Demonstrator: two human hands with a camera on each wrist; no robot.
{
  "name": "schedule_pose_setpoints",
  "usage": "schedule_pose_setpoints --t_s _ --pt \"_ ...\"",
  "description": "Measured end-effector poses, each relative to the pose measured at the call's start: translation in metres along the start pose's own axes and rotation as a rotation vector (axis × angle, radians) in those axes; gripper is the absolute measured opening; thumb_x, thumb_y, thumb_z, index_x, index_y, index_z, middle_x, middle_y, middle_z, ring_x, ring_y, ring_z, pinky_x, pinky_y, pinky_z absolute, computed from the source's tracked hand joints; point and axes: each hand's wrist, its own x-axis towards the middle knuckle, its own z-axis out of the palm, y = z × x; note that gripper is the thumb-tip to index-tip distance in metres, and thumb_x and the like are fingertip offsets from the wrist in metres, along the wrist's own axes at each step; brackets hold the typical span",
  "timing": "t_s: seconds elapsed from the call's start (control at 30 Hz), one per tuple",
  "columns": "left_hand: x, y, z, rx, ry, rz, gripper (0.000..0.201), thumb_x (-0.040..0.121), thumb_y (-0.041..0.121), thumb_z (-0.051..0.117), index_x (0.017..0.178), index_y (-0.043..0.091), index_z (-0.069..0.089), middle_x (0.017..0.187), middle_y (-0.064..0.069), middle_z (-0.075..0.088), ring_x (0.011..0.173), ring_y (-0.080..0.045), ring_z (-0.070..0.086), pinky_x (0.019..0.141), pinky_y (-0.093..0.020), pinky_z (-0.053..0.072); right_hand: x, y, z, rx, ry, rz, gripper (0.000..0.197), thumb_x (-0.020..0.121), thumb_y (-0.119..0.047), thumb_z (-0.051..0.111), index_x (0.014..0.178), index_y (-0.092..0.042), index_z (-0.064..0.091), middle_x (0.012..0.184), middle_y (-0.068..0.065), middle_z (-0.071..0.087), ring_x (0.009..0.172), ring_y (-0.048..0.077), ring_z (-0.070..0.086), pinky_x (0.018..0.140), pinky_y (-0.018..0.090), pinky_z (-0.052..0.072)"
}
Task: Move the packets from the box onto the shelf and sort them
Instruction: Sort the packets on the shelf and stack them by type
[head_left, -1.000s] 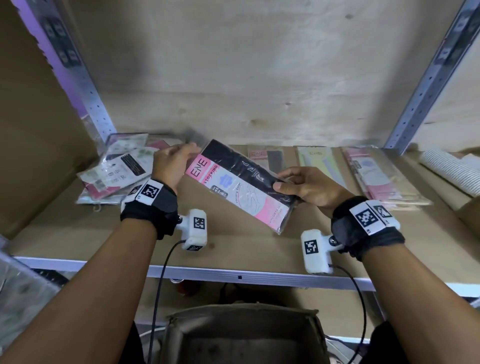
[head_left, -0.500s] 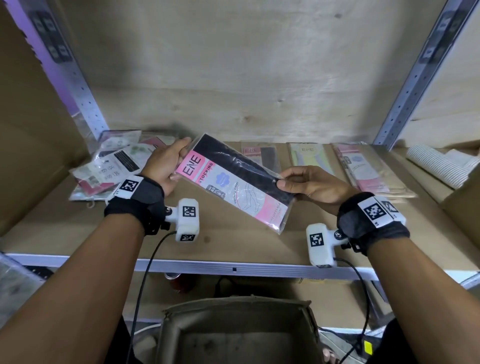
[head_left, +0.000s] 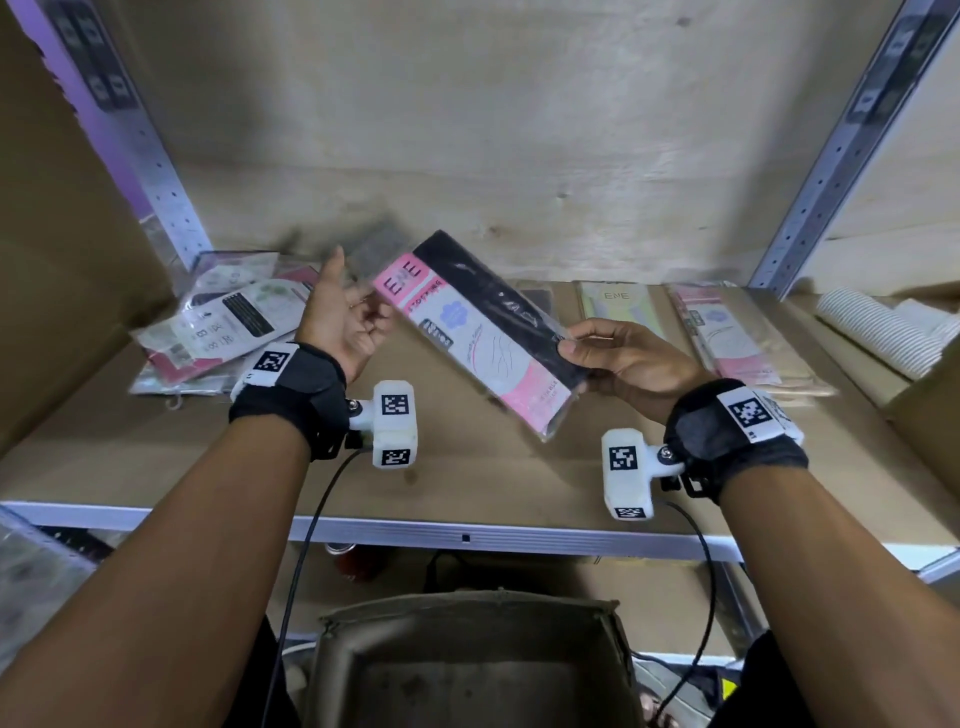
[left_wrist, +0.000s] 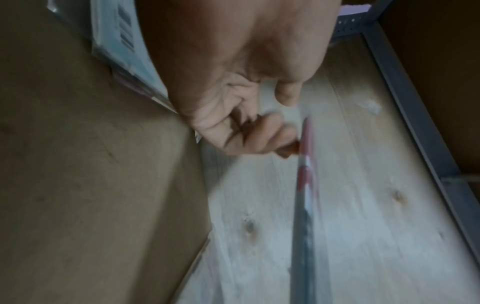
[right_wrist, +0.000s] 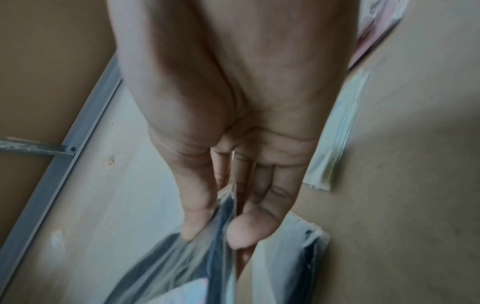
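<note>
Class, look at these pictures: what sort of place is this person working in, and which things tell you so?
Probably a stockroom: a metal-framed shelf with perforated uprights, sealed packets laid in rows, and a cardboard box below.

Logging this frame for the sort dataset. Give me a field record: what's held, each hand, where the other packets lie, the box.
held item: pink and black stocking packet, tilted, above the shelf
right hand: pinches the packet's right edge between thumb and fingers
left hand: at the packet's upper left end, fingers loosely curled; grip unclear, blurred
left of shelf: loose pile of packets
back right of shelf: packets laid side by side
box: below the shelf, open; contents not clear
</note>
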Motion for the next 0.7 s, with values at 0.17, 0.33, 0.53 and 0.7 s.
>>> schedule_pose_setpoints --t_s 0.17,0.33,0.53,0.7 --pt "-0.002 -0.026 0.015 0.431 -0.198 -0.137 0.067 0.088 0.067 0.055 0.108 0.004 0.068 0.101 -0.018 0.076 0.086 -0.024 0.076 0.065 -0.028 0.061 0.008 -0.003 0.007 0.147 0.153 0.000 0.007 0.089 -0.004 0.068 0.092 -0.008 0.063 0.099 0.019 0.069 0.069 0.024 0.067 0.060 0.025 0.059" --pt "-0.011 -0.049 0.032 0.665 -0.451 -0.163 0.037 0.086 0.022 0.077 0.119 0.006 0.067 0.106 -0.015 0.076 0.093 -0.025 0.075 0.075 -0.027 0.061 0.016 0.000 0.021 0.177 0.288 0.007 0.017 0.086 0.001 0.071 0.089 -0.005 0.056 0.101 0.022 0.064 0.063 0.026 0.067 0.057 0.027 0.061" --pt "-0.008 -0.058 0.039 0.756 -0.320 -0.057 0.041 0.085 0.006 0.075 0.123 -0.006 0.062 0.108 -0.020 0.072 0.076 -0.020 0.073 0.072 -0.025 0.063 0.030 0.006 0.022 -0.204 0.466 0.090 0.022 0.080 -0.017 0.081 0.084 -0.008 0.062 0.102 0.017 0.071 0.074 0.026 0.067 0.075 0.038 0.061" --pt "-0.005 -0.061 0.042 0.796 -0.271 -0.081 0.040 0.080 0.001 0.078 0.116 -0.008 0.063 0.091 -0.017 0.073 0.065 -0.017 0.073 0.069 -0.028 0.063 0.031 0.008 0.016 -0.512 0.528 0.105 0.025 0.073 -0.032 0.085 0.077 -0.012 0.071 0.085 0.006 0.071 0.082 0.021 0.063 0.086 0.038 0.059"
